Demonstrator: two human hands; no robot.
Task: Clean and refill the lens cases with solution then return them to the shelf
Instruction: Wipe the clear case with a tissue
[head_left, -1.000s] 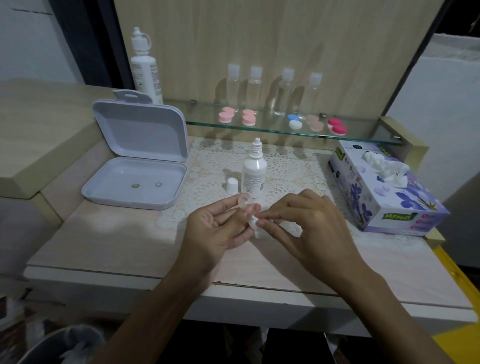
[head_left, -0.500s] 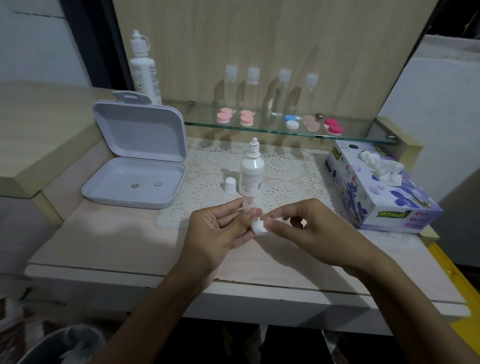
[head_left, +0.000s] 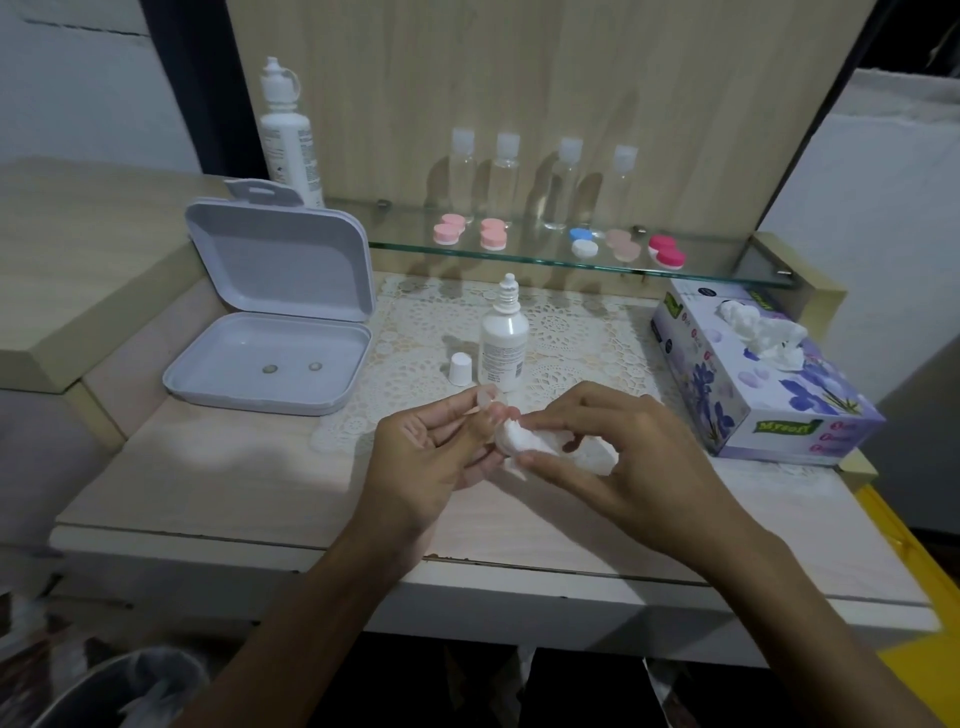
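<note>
Near the tabletop's (head_left: 208, 483) front edge, the left hand (head_left: 431, 457) is pinching a clear lens case (head_left: 487, 401); the right hand (head_left: 613, 462) is gripping a tissue (head_left: 524, 441). The solution bottle (head_left: 503, 343) is standing just behind.

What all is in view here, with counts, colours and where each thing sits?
lens cases: five closed pairs, pink, blue-white, beige, magenta, on the glass shelf
clear bottles: four, white caps, back of the shelf
tall bottle: one, white, left end of the shelf
solution bottle: one, white, uncapped, on the lace mat
cap: one, white, left of the solution bottle
box: one, grey, open, left; two small round things inside
tissue box: one, purple floral, right
tissue: one, white, in the right hand
clear case part: one, at the left fingertips
left hand: pinches the clear part
right hand: grips the tissue
</note>
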